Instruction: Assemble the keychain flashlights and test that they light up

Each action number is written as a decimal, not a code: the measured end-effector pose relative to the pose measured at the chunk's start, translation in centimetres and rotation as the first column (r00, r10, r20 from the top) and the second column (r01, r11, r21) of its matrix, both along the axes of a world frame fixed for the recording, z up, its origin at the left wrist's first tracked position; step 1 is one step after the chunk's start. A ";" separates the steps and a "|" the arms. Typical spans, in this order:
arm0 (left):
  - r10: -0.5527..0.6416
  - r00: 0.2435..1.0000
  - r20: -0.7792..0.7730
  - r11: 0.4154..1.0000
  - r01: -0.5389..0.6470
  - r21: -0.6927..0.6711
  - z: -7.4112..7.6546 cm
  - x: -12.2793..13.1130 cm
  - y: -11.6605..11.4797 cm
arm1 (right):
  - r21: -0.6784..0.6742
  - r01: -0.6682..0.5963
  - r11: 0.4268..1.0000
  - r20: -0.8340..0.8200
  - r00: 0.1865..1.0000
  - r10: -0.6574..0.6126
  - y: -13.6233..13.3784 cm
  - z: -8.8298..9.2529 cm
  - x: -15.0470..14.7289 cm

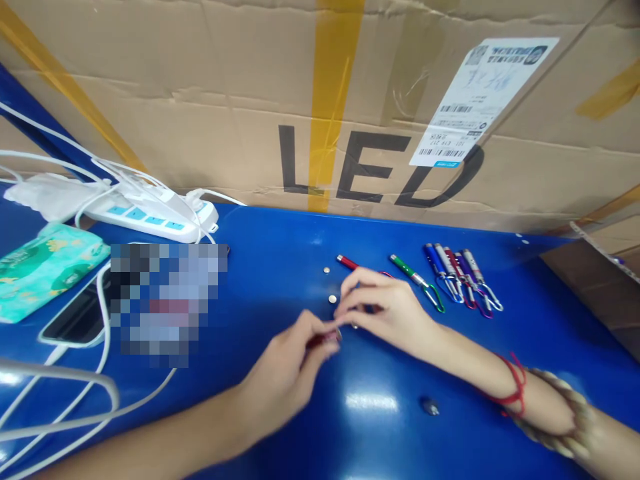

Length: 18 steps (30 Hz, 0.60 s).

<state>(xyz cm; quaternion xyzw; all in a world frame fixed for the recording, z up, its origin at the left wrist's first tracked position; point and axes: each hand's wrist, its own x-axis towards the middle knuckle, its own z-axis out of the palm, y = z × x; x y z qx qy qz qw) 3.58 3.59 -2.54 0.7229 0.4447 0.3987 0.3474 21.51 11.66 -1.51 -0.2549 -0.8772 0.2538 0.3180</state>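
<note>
My left hand (293,367) is closed in a pinch on a small red piece (317,340) with a shiny end; most of it is hidden by the fingers. My right hand (393,310) meets it there, fingertips pressed together over the piece; what they hold, if anything, is hidden. Two small round silver discs like button cells, the near disc (333,299) and the far disc (327,270), lie just beyond the hands. Behind my right hand a red pen-shaped flashlight (347,262) is partly covered. To its right lies a green keychain flashlight (407,269) with a carabiner clip.
Several keychain flashlights (451,262) lie in a row at right. A small dark part (429,405) rests nearer on the blue table (270,267). At left are a power strip (150,217), white cables, a phone (75,317) and a green tissue pack (50,267). A large cardboard box (240,87) stands behind.
</note>
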 end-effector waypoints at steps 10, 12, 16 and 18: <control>-0.041 0.998 0.052 0.997 0.044 -0.058 -0.3 -0.6 0.6 | -0.072 0.148 0.986 0.339 0.934 -0.115 -0.1 5.9 3.6; -0.041 0.995 0.086 0.999 0.043 -0.031 -0.3 -0.5 0.6 | -0.140 0.090 0.986 0.474 0.880 -0.013 -1.8 6.6 5.7; -0.073 0.986 0.152 0.997 0.069 0.028 -0.2 -0.1 0.5 | -0.232 0.111 0.966 0.528 0.849 0.029 -5.7 4.4 9.4; -0.074 0.981 0.180 0.997 0.070 0.028 -0.2 0.1 0.3 | -0.294 0.127 0.947 0.495 0.868 0.038 -7.0 2.8 10.6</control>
